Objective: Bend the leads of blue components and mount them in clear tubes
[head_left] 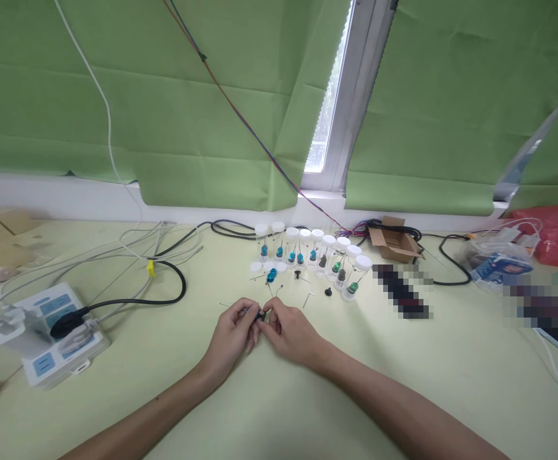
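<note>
At the near side of the table [173, 409], two bare forearms reach forward and the hands meet just left of the middle. The small dark part [261, 315] sits between them, gripped at the fingertips rather than lying on the tabletop. The left hand [234, 329] has its thumb and forefinger closed on the part's left side; the right hand [292, 331] comes at it from the other side, thumb and forefinger drawn narrow about its right end. So neither hand is nearer: the part lies to the right of the left fingertips and to the left of the right ones. Its long axis seems to run sideways from hand to hand, though the fingers cover so much that I can't be sure. Well off to the left, about level with the hands, is a white power strip [43, 364] with plugs in it. Just beyond the fingers lie a bent metal key [309, 298], a black knob [328, 292] and a blue piece [271, 275]. Past these, a slanting row of white-lidded jars [300, 257] holds blue, dark and green bits. Behind stand an open cardboard box [401, 253] and, at the back, green curtains [211, 115].
</note>
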The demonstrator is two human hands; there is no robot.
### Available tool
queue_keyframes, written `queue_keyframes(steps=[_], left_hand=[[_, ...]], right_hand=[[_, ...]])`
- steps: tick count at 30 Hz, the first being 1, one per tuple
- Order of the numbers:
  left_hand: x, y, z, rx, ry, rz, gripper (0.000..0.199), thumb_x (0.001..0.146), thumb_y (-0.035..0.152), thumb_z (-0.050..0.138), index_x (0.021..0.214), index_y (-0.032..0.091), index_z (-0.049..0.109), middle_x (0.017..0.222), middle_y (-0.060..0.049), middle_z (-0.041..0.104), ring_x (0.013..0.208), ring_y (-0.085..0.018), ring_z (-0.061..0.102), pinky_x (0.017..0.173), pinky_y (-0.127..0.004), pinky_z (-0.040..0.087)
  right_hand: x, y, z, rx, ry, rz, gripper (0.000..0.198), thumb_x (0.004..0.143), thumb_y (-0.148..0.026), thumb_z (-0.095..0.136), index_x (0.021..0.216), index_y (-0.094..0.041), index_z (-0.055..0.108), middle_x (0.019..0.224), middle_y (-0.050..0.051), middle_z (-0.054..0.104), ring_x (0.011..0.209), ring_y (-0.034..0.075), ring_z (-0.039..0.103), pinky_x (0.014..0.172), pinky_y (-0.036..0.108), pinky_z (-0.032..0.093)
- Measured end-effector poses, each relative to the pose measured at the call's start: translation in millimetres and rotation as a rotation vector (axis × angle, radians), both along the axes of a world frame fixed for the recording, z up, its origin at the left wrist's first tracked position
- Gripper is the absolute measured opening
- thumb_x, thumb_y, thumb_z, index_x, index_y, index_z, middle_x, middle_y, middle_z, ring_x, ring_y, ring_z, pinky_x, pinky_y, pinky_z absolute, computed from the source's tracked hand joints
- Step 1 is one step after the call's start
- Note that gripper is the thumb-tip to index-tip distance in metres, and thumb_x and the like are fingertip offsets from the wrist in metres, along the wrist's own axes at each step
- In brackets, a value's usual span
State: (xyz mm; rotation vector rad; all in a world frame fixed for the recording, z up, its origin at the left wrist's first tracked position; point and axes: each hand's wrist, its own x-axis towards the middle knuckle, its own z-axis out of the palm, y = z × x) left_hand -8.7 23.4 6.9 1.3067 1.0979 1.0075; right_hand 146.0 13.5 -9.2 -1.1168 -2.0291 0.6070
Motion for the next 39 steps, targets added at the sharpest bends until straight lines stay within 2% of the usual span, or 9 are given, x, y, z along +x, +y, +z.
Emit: queue_keyframes(steps=[4, 9, 14, 17, 21, 26, 32, 37, 39], left_hand=[[-0.9, 0.2, -0.4, 0.010, 0.005, -0.004, 0.030, 0.087, 0.047, 0.054, 0.076, 0.018, 0.053, 0.044, 0.006, 0.050, 0.037, -0.008, 0.039, 0.041, -0.019, 0.030], [-1.7, -0.1, -1.1, 0.010, 0.010, -0.019, 0.031, 0.087, 0.047, 0.054, 0.076, 0.018, 0.053, 0.045, 0.005, 0.050, 0.039, -0.008, 0.040, 0.042, -0.019, 0.032], [-1.2, -0.2, 0.2, 0.009, 0.014, -0.005, 0.031, 0.087, 0.047, 0.054, 0.076, 0.018, 0.054, 0.045, 0.006, 0.049, 0.038, -0.008, 0.040, 0.042, -0.020, 0.032], [-0.8, -0.2, 1.0, 0.001, 0.013, -0.011, 0.030, 0.086, 0.047, 0.055, 0.076, 0.019, 0.054, 0.045, 0.005, 0.050, 0.038, -0.008, 0.041, 0.042, -0.020, 0.032], [-0.5, -0.1, 0.8, 0.000, 0.017, -0.009, 0.031, 0.086, 0.047, 0.054, 0.076, 0.018, 0.054, 0.045, 0.006, 0.050, 0.037, -0.008, 0.039, 0.041, -0.020, 0.031], [-0.6, -0.3, 0.8, 0.003, 0.026, -0.006, 0.031, 0.086, 0.047, 0.054, 0.076, 0.018, 0.054, 0.044, 0.006, 0.049, 0.038, -0.008, 0.038, 0.042, -0.020, 0.031], [-0.9, -0.8, 1.3, 0.002, 0.024, -0.011, 0.031, 0.086, 0.047, 0.054, 0.075, 0.018, 0.053, 0.045, 0.006, 0.049, 0.039, -0.008, 0.039, 0.042, -0.020, 0.032], [-0.2, -1.0, 1.8, -0.002, 0.008, 0.001, 0.030, 0.085, 0.047, 0.055, 0.074, 0.019, 0.053, 0.044, 0.006, 0.049, 0.037, -0.008, 0.039, 0.041, -0.019, 0.031], [0.1, -1.2, 2.0, -0.004, 0.000, 0.006, 0.030, 0.085, 0.047, 0.056, 0.075, 0.019, 0.053, 0.045, 0.006, 0.050, 0.037, -0.008, 0.040, 0.040, -0.019, 0.030]], right_hand=[[-0.4, 1.1, 0.2, 0.027, -0.038, -0.004, 0.006, 0.094, -0.024, 0.046, 0.096, -0.020, 0.050, 0.069, -0.002, 0.057, 0.062, 0.014, 0.055, 0.060, 0.023, 0.038], [-1.5, 2.6, 0.8, 0.071, -0.082, -0.022, 0.019, 0.097, -0.025, 0.041, 0.081, -0.019, 0.051, 0.075, 0.002, 0.059, 0.067, 0.014, 0.054, 0.063, 0.024, 0.038], [-1.3, 1.1, 1.3, 0.009, -0.019, -0.017, 0.008, 0.093, -0.028, 0.049, 0.094, -0.020, 0.050, 0.066, -0.003, 0.055, 0.061, 0.013, 0.053, 0.059, 0.023, 0.037], [-0.6, 0.5, 0.2, -0.021, 0.014, -0.006, 0.018, 0.089, -0.027, 0.055, 0.104, -0.021, 0.046, 0.064, -0.006, 0.052, 0.058, 0.013, 0.053, 0.057, 0.022, 0.037], [0.2, 1.4, -1.8, -0.018, 0.021, 0.006, 0.016, 0.089, -0.024, 0.053, 0.102, -0.021, 0.045, 0.065, -0.005, 0.054, 0.059, 0.013, 0.053, 0.057, 0.022, 0.037], [0.3, 2.4, -0.3, 0.018, -0.006, 0.005, 0.004, 0.093, -0.024, 0.047, 0.092, -0.021, 0.048, 0.068, -0.003, 0.056, 0.061, 0.013, 0.053, 0.059, 0.022, 0.037], [-1.0, 3.4, 1.1, 0.074, -0.054, -0.012, 0.021, 0.096, -0.025, 0.042, 0.077, -0.020, 0.048, 0.073, 0.000, 0.057, 0.065, 0.013, 0.052, 0.062, 0.023, 0.036], [-0.7, 0.9, 1.8, 0.010, -0.008, -0.001, 0.008, 0.094, -0.028, 0.048, 0.093, -0.020, 0.051, 0.066, -0.003, 0.054, 0.061, 0.013, 0.052, 0.060, 0.022, 0.037], [-0.1, -0.1, 1.9, -0.023, 0.012, 0.009, 0.014, 0.091, -0.028, 0.053, 0.101, -0.020, 0.049, 0.063, -0.005, 0.052, 0.058, 0.012, 0.052, 0.058, 0.022, 0.037]])
